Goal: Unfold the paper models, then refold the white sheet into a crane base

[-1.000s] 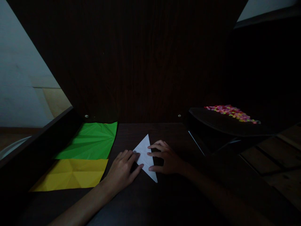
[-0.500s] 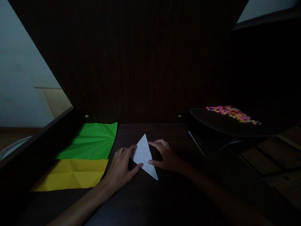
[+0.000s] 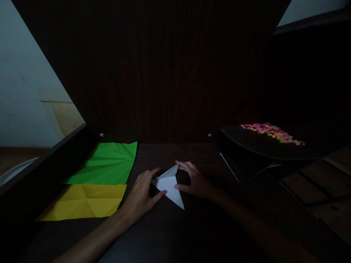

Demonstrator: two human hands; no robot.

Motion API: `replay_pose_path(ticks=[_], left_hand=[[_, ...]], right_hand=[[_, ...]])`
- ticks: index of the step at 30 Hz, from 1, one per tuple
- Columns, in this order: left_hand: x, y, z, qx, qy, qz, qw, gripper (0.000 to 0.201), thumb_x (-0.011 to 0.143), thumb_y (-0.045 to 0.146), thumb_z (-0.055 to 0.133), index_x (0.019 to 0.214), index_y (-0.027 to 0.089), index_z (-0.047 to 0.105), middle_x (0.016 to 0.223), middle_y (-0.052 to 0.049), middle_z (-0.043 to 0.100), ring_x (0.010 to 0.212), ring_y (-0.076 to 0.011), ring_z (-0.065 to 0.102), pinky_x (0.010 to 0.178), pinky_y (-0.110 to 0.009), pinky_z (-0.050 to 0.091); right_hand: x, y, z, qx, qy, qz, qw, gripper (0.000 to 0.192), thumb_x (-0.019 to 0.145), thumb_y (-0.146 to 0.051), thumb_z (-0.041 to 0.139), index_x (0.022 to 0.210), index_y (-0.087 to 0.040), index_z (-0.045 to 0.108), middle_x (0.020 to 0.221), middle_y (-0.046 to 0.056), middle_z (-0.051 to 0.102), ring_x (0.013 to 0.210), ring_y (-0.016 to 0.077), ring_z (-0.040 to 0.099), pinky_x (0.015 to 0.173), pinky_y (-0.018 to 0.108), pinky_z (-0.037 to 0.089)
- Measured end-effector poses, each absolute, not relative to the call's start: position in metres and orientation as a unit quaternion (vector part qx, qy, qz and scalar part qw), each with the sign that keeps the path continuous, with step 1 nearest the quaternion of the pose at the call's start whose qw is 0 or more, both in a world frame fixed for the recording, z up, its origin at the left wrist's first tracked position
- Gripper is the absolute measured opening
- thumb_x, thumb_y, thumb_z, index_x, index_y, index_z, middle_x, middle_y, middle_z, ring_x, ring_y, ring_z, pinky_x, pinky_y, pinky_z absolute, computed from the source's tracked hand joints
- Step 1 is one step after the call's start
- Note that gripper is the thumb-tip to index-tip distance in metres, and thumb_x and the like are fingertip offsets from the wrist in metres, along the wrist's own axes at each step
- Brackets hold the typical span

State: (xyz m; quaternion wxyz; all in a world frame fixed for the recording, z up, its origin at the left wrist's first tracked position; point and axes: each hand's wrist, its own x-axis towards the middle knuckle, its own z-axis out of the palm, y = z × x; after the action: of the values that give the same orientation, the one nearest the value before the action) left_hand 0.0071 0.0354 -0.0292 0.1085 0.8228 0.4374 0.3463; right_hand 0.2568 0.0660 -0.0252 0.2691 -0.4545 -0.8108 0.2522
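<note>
A folded sheet of white paper (image 3: 168,185) lies on the dark tabletop, its upper flap raised and leaning over, with one long point toward me. My left hand (image 3: 141,191) holds the paper at its left: the thumb presses on the lower left edge and the index fingertip is by the left corner. At the other side, my right hand (image 3: 196,182) has its index finger at the tip of the raised flap and its thumb on the paper's right edge. The underside of the flap is partly in shadow.
Left of my hands lie a creased green sheet (image 3: 109,164) and a creased yellow sheet (image 3: 87,204). A dark upright panel (image 3: 164,73) stands behind the tabletop. Many small colourful pieces (image 3: 271,132) rest on a dark curved surface at the right.
The paper's top corner, flat before, has come up and tipped over toward the inside. My right index finger moved with it; the left hand has barely moved.
</note>
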Motion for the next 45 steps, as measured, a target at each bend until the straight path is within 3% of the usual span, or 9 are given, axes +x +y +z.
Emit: replay_pose_path(ticks=[4,9,17,28,39,45], left_hand=[[0.008,0.035,-0.027,0.851,0.407,0.323,0.075,0.032,0.086,0.029,0.068,0.117,0.021,0.062,0.098,-0.006,0.061,0.092,-0.0249,0.061,0.08,-0.042,0.053],[0.009,0.035,-0.027,0.868,0.377,0.318,0.062,0.027,0.09,0.026,0.062,0.116,0.018,0.063,0.103,-0.009,0.066,0.092,-0.0247,0.064,0.082,-0.044,0.055],[0.007,0.035,-0.032,0.881,0.352,0.309,0.069,0.031,0.094,0.026,0.057,0.123,0.015,0.059,0.126,-0.014,0.066,0.115,-0.0261,0.065,0.096,-0.043,0.056],[0.006,0.035,-0.032,0.894,0.341,0.285,0.058,0.029,0.094,0.025,0.056,0.121,0.015,0.062,0.127,-0.014,0.066,0.118,-0.0258,0.063,0.1,-0.043,0.054],[0.006,0.035,-0.027,0.912,0.322,0.254,0.022,0.027,0.1,0.027,0.046,0.115,0.015,0.065,0.124,-0.013,0.068,0.114,-0.0233,0.065,0.101,-0.04,0.053],[0.006,0.036,-0.024,0.925,0.301,0.232,0.029,0.03,0.099,0.034,0.049,0.117,0.014,0.064,0.125,-0.014,0.067,0.115,-0.0244,0.064,0.102,-0.041,0.052]], right_hand=[[0.257,0.067,-0.024,-0.395,-0.848,0.228,0.269,0.059,0.078,-0.029,0.075,0.133,-0.024,0.054,0.127,0.009,0.061,0.118,0.027,0.052,0.1,0.049,0.043],[0.257,0.068,-0.024,-0.334,-0.885,0.194,0.262,0.038,0.084,-0.025,0.069,0.121,-0.028,0.064,0.127,0.006,0.064,0.117,0.0261,0.053,0.097,0.05,0.044],[0.257,0.066,-0.024,-0.296,-0.902,0.143,0.278,0.035,0.086,-0.018,0.062,0.12,-0.025,0.065,0.122,0.009,0.066,0.111,0.0252,0.054,0.091,0.048,0.048],[0.254,0.062,-0.02,-0.299,-0.913,0.132,0.245,0.041,0.087,-0.014,0.057,0.128,-0.02,0.058,0.126,0.009,0.063,0.112,0.0251,0.052,0.092,0.046,0.048],[0.264,0.062,-0.018,-0.242,-0.934,0.159,0.21,0.056,0.082,-0.022,0.057,0.137,-0.02,0.05,0.139,0.012,0.053,0.12,0.0309,0.044,0.095,0.054,0.041],[0.262,0.061,-0.017,-0.274,-0.931,0.141,0.195,0.039,0.092,-0.041,0.056,0.127,-0.024,0.059,0.136,0.011,0.056,0.12,0.0288,0.046,0.095,0.052,0.041]])
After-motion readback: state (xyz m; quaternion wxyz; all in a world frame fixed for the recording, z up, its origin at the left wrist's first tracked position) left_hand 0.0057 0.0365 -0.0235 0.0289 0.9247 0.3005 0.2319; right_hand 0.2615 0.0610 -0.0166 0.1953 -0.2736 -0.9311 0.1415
